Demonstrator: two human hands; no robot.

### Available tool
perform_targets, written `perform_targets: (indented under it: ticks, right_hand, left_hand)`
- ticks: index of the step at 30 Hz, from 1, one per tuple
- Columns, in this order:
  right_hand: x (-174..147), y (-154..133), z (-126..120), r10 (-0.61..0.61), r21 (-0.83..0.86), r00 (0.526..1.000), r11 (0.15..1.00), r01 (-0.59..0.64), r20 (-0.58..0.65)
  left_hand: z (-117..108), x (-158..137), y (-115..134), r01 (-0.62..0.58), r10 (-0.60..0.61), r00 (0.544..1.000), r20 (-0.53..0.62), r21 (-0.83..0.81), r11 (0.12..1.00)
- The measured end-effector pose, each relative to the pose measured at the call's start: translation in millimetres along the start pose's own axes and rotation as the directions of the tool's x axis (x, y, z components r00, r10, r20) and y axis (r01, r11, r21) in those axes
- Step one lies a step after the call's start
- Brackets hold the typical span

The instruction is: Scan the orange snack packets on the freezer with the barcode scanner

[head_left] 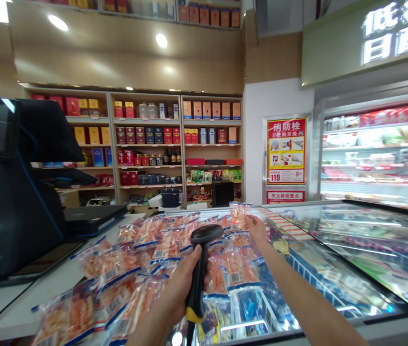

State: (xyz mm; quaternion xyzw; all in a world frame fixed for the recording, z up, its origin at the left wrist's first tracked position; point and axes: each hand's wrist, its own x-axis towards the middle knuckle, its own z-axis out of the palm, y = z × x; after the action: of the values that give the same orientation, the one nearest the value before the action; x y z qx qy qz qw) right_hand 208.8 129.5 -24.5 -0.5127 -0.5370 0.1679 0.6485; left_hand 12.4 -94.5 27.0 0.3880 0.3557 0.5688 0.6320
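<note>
A black and yellow barcode scanner is held by the left hand, with the fingers wrapped round its handle. Past the scanner and to its right, a clear plastic packet of orange-pink food is pinched at its right edge by the right hand (just what food is inside cannot be told). Whether that packet is lifted or is resting on the others cannot be told either. More packets like it are spread to the left of the scanner and behind it, and blue packets are seen to its lower right. The held packet is likely light, bendy and a bit slippery, and its food could be squashed if squeezed hard. It is best held by a flat edge or corner, so that its label is not covered.
</note>
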Motion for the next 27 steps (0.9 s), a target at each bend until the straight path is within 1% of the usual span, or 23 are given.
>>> perform_targets:
  ticks: [5, 8, 11, 13, 16, 18, 21, 23, 27]
  right_hand:
    - [1.3, 3.3, -3.4, -0.008, -0.038, 1.0, 0.999, 0.008, -0.008]
    - [4.8, 6.8, -14.7, 0.004, -0.094, 1.0, 0.996, -0.006, -0.025]
    - [14.5, 17.1, -36.1, 0.007, -0.156, 0.998, 0.988, -0.016, -0.06]
    - [23.4, 27.7, -55.0, -0.005, -0.206, 0.995, 0.978, -0.015, -0.098]
    - [36.8, 46.2, -87.2, 0.012, -0.305, 0.992, 0.951, -0.051, -0.128]
    - [43.8, 58.9, -108.7, 0.05, -0.381, 0.991, 0.92, -0.094, -0.122]
    - [49.9, 77.3, -135.6, 0.12, -0.523, 0.987, 0.837, -0.157, -0.104]
    - [51.7, 89.0, -147.9, 0.161, -0.591, 0.981, 0.784, -0.192, -0.105]
    - [52.1, 109.6, -161.5, 0.233, -0.637, 0.971, 0.739, -0.218, -0.063]
  left_hand:
    - [7.9, 4.0, -5.1, -0.007, 0.007, 1.0, -0.006, 0.062, 0.998]
    - [11.8, 8.9, -5.0, -0.021, 0.022, 1.0, -0.012, 0.076, 0.997]
    - [15.3, 13.4, -4.9, -0.034, 0.036, 0.999, -0.027, 0.084, 0.996]
    - [17.4, 15.6, -6.7, -0.039, 0.043, 0.998, -0.036, 0.087, 0.995]
    - [20.4, 18.4, -12.9, -0.044, 0.048, 0.997, -0.057, 0.072, 0.996]
    - [22.1, 20.8, -18.1, -0.03, 0.034, 0.998, -0.057, 0.06, 0.998]
    - [24.3, 26.2, -25.1, -0.006, 0.008, 0.999, -0.031, 0.059, 0.998]
    - [25.7, 30.2, -28.5, 0.0, 0.002, 1.0, -0.027, 0.072, 0.997]
    - [27.8, 36.0, -32.2, -0.004, 0.008, 0.999, -0.045, 0.091, 0.996]
